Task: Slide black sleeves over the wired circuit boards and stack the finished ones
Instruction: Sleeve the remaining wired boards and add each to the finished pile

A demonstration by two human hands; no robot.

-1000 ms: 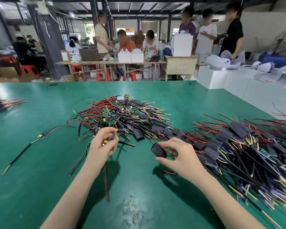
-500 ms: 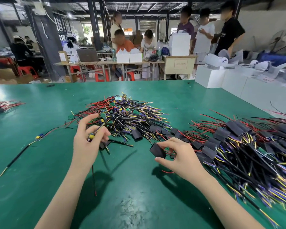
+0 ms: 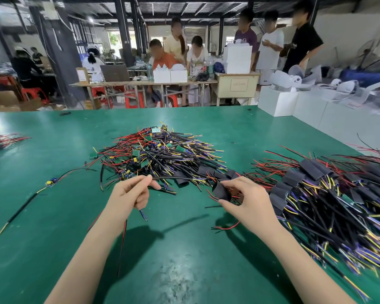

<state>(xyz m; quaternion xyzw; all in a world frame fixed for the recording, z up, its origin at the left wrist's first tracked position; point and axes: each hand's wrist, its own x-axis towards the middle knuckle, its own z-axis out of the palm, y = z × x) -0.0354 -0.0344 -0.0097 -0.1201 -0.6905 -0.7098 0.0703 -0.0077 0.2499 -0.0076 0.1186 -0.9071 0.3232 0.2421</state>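
Both hands (image 3: 130, 194) work between two wire piles (image 3: 160, 159).

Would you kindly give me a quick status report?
Left hand grips wired board leads. Right hand pinches black sleeve, not yet on. Nothing in the way.

No legible text anywhere; the label on the beige cabinet (image 3: 237, 85) too blurred.

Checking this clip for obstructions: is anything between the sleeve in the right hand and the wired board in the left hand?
Nothing visible. The right hand pinches the black sleeve; the left hand grips the wired board's leads, the board itself hidden in the fingers. Only bare green table shows between them.
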